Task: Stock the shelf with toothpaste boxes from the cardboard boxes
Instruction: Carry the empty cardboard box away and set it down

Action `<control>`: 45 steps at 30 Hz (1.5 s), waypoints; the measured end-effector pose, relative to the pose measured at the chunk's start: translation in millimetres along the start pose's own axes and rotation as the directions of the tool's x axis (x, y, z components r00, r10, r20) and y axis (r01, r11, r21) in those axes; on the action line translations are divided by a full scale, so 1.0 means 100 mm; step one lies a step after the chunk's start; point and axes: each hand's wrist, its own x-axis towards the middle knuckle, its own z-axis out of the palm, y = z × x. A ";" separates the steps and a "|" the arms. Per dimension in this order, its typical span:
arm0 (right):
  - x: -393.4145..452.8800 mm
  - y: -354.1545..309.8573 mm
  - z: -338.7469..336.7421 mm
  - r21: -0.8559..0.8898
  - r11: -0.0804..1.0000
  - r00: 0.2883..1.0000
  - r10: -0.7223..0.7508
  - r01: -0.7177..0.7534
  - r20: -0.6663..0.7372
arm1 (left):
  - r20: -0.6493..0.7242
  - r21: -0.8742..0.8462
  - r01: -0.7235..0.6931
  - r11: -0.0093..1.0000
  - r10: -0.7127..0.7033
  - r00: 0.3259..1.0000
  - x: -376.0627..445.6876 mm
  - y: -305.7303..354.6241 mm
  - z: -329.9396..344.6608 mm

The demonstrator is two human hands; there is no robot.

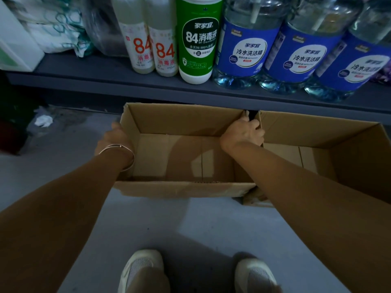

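Down at six o'clock, our shoes (143,269), and up at twelve both hands clamp the empty cardboard box (179,159): left hand (115,137) clenched on its nine o'clock wall, right hand (243,132) gripping the three o'clock wall beside a second box (338,149) below the shelf (105,81).

Bare forearms; thin silver bangles (124,154) on left wrist; cream mesh sneakers (141,269).

Two white bottles (155,49) with red 84 labels, standing side by side. Right next to them a green disinfectant bottle (197,41), then three clear jugs (296,53) with blue labels in a row. Further left, some plastic-wrapped packs (57,26). Crumpled paper scrap (43,120) down on the grey floor (201,225).
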 end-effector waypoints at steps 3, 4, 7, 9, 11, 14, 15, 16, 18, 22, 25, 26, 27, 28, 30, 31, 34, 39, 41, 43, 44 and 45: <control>0.02 0.07 0.01 0.034 0.998 0.998 0.056 -0.057 0.014 | -0.002 -0.018 0.044 0.999 -0.044 0.999 0.00 -0.07 0.03; 0.03 0.09 0.03 0.030 0.997 0.997 0.071 -0.072 0.039 | 0.002 -0.035 0.056 0.998 -0.056 0.998 0.02 -0.09 0.04; 0.05 0.11 0.11 0.135 0.985 0.990 0.094 -0.108 0.109 | 0.018 -0.076 0.079 0.994 -0.078 0.997 0.11 -0.13 0.09; 0.07 0.12 0.12 0.320 0.932 0.979 0.126 -0.171 0.159 | 0.013 -0.135 0.109 0.985 -0.108 0.994 0.16 -0.10 0.09; 0.10 0.12 0.10 0.429 0.871 0.966 0.169 -0.240 0.197 | -0.005 -0.196 0.141 0.970 -0.145 0.989 0.23 -0.08 0.10; 0.11 0.12 0.09 0.439 0.847 0.948 0.213 -0.301 0.238 | -0.005 -0.234 0.166 0.958 -0.172 0.985 0.30 -0.05 0.12; 0.10 0.12 0.07 0.439 0.843 0.944 0.217 -0.310 0.249 | -0.003 -0.232 0.168 0.958 -0.173 0.985 0.30 -0.04 0.10; 0.09 0.11 0.05 0.448 0.837 0.941 0.215 -0.315 0.260 | -0.003 -0.226 0.172 0.959 -0.178 0.984 0.29 -0.02 0.07; 0.05 0.10 -0.03 0.472 0.820 0.936 0.204 -0.324 0.288 | -0.009 -0.199 0.188 0.962 -0.194 0.981 0.24 -0.01 -0.07; -0.14 0.09 -0.30 0.526 0.778 0.926 0.186 -0.342 0.327 | -0.030 -0.106 0.197 0.975 -0.201 0.979 0.07 -0.05 -0.55; -0.36 0.12 -0.67 0.585 0.734 0.931 0.188 -0.345 0.313 | -0.028 -0.065 0.181 0.981 -0.183 0.983 -0.16 0.04 -0.99; -0.43 0.14 -0.83 0.591 0.728 0.931 0.195 -0.348 0.308 | -0.027 -0.065 0.176 0.982 -0.179 0.984 -0.25 0.10 -1.14; -0.50 0.17 -1.00 0.594 0.723 0.931 0.206 -0.353 0.303 | -0.027 -0.071 0.171 0.983 -0.174 0.984 -0.35 0.18 -1.29; -0.56 0.21 -1.18 0.599 0.714 0.929 0.222 -0.362 0.298 | -0.031 -0.075 0.155 0.985 -0.157 0.987 -0.46 0.28 -1.45; -0.67 0.32 -1.56 0.604 0.692 0.917 0.264 -0.395 0.298 | -0.038 -0.076 0.096 0.992 -0.099 0.994 -0.68 0.50 -1.77; -0.72 0.38 -1.76 0.597 0.686 0.908 0.289 -0.417 0.302 | -0.036 -0.073 0.065 0.995 -0.068 0.997 -0.80 0.62 -1.92; -0.85 0.57 -2.40 0.589 0.648 0.876 0.367 -0.483 0.314 | -0.033 -0.034 -0.034 0.999 0.033 0.999 -1.13 0.96 -2.34; -1.09 0.99 -3.54 0.615 0.574 0.832 0.471 -0.542 0.294 | 0.000 0.009 -0.213 0.977 0.213 0.977 -1.75 1.63 -3.06; -1.22 1.24 -4.01 0.623 0.564 0.825 0.497 -0.542 0.269 | 0.013 0.002 -0.303 0.953 0.303 0.953 -2.01 1.94 -3.32; -1.35 1.54 -4.42 0.635 0.527 0.799 0.543 -0.564 0.258 | 0.040 0.002 -0.374 0.927 0.374 0.927 -2.30 2.25 -3.53; -1.41 1.71 -4.61 0.638 0.511 0.785 0.563 -0.576 0.258 | 0.050 0.016 -0.406 0.914 0.405 0.913 -2.44 2.42 -3.61; -1.45 1.89 -4.79 0.644 0.495 0.774 0.580 -0.583 0.255 | 0.058 0.030 -0.442 0.897 0.440 0.896 -2.60 2.60 -3.68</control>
